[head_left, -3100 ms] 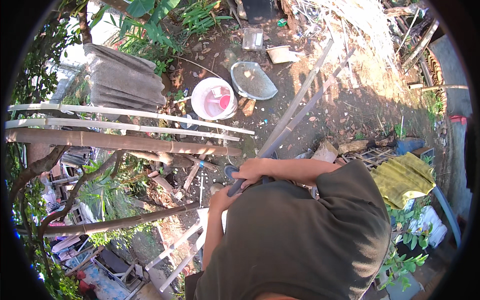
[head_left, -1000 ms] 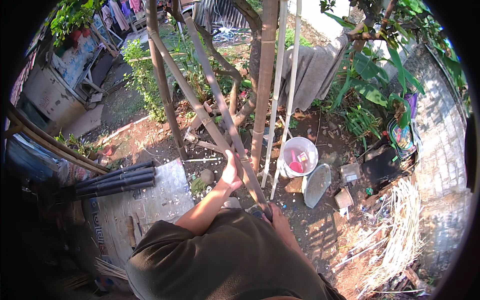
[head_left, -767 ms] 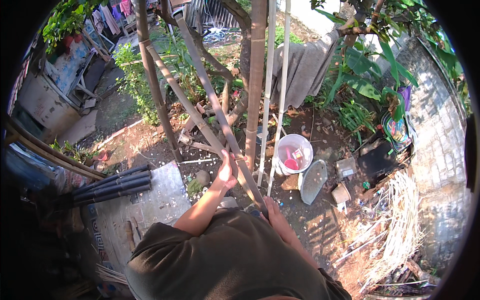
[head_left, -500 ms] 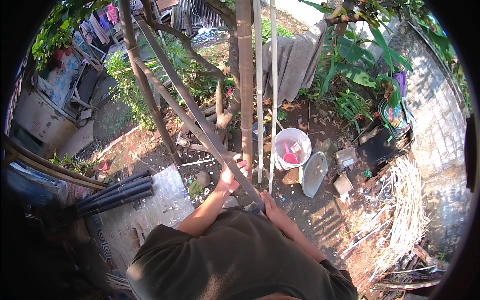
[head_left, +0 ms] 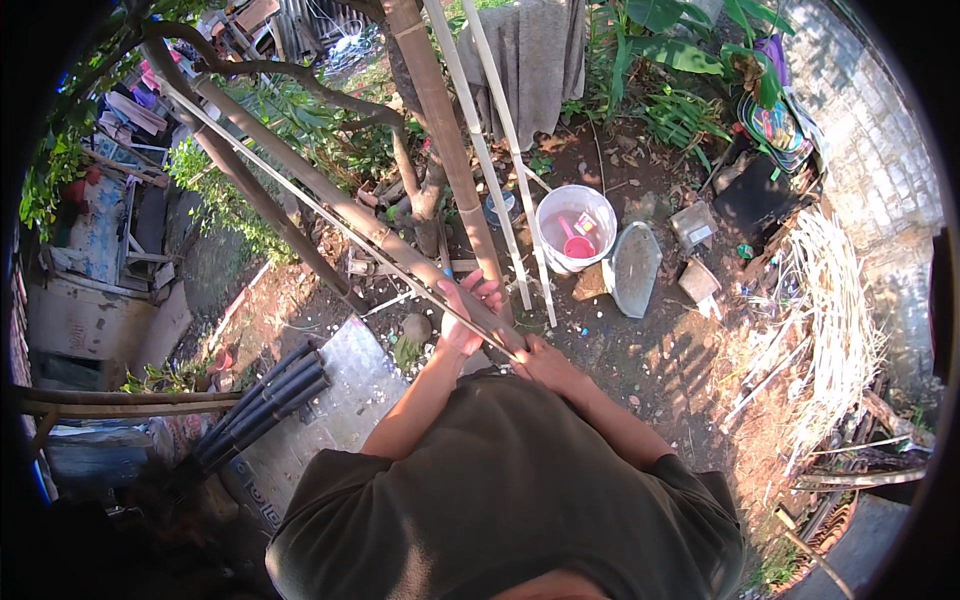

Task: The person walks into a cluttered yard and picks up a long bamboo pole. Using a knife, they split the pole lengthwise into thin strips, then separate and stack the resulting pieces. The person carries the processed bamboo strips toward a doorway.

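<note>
A long brown bamboo pole (head_left: 330, 195), with a pale edge along one side, slants from the upper left down to my body. My left hand (head_left: 460, 318) supports it from below near its lower end, the thumb against it and the fingers reaching past its far side. Closed round the lower end is my right hand (head_left: 550, 366), close to my shirt. Just beyond my hands stands a thick upright bamboo pole (head_left: 440, 120). Two thin pale poles (head_left: 505, 110) lean beside that one.
A white bucket (head_left: 548, 240) with a pink dipper stands ahead, beside a grey basin (head_left: 633, 270). Pale bamboo strips (head_left: 835, 330) lie heaped at right. Dark pipe-like poles (head_left: 265, 405) rest at left near a light board (head_left: 345, 375). A tree trunk (head_left: 425, 205) rises ahead.
The held bamboo pole has turned about its length, showing its pale edge, and tilts further left. My right hand now wraps its lower end. The view has shifted.
</note>
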{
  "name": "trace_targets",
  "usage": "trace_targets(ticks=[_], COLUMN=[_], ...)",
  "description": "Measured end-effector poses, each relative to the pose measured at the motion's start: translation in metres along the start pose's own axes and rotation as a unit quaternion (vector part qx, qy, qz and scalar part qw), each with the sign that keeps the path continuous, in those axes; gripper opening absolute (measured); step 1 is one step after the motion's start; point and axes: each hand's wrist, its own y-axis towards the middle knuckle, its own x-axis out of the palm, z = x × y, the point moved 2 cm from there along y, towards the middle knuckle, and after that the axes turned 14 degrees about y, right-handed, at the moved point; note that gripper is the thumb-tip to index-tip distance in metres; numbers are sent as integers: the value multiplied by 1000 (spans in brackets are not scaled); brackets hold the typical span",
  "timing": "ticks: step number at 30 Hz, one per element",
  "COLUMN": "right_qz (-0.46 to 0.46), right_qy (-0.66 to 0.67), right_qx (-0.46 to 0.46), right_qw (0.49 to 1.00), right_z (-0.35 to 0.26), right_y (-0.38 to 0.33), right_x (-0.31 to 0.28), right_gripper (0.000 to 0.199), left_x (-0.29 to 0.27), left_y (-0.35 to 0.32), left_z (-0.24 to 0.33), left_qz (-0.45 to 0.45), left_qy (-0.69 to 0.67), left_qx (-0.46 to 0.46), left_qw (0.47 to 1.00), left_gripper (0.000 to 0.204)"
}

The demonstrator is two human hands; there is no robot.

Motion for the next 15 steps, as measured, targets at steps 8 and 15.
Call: trace_targets(ticks=[8, 15], right_qz=[26, 34], right_qy=[49, 159], right_qx=[16, -78], right_qw=[998, 984], right_z=[26, 19], right_y=[3, -3], right_x=[16, 26], right_gripper=[63, 64], left_x=[0, 55], left_y=[-34, -94], left_z=[23, 88], left_qz=[125, 249], left_qy=[-64, 564], left_qx=[-9, 452], left_qw=[990, 645], left_gripper=[99, 53])
